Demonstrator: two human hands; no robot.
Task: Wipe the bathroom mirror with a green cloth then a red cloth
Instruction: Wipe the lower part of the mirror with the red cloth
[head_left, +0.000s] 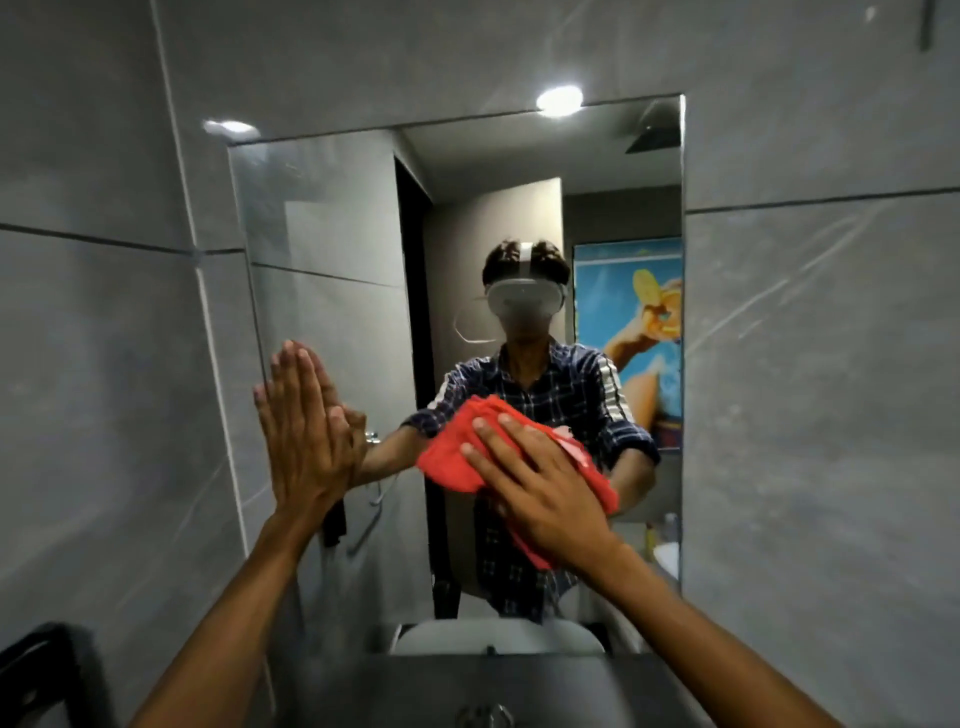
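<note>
A frameless bathroom mirror (332, 218) hangs on the grey tiled wall straight ahead. My right hand (540, 478) presses a bunched red cloth (452, 447) flat against the glass, around the mirror's lower middle. My left hand (304, 431) lies flat on the glass near the mirror's left edge, fingers straight and pointing up, holding nothing. The glass reflects a person in a checked shirt with a headset. No green cloth is in view.
Grey wall tiles (821, 364) surround the mirror. A dark counter (597, 691) with a tap (483, 716) sits directly below it. A dark object (36, 670) pokes in at the bottom left corner. Two ceiling lights glare off the tiles above the mirror.
</note>
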